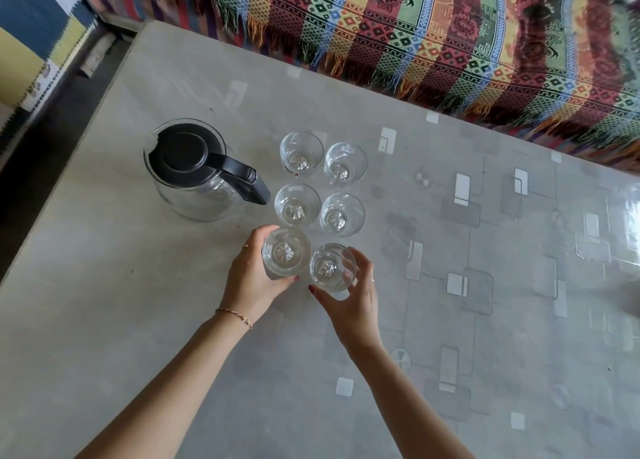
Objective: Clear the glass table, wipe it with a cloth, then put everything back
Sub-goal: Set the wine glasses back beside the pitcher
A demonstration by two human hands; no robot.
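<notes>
Several clear drinking glasses stand upright in two columns on the grey glass table (138,320). My left hand (251,278) is wrapped around the near left glass (285,252). My right hand (353,302) grips the near right glass (330,266). Both held glasses sit at or just above the table surface; I cannot tell which. Behind them stand a middle pair (297,205) and a far pair (301,152). A glass jug with a black lid and handle (197,167) stands to the left of the glasses.
A sofa with a colourful striped fringed throw (450,36) runs along the table's far edge. A patterned rug (31,43) lies on the floor at the left. The table's right half shows square tile patterns and glare.
</notes>
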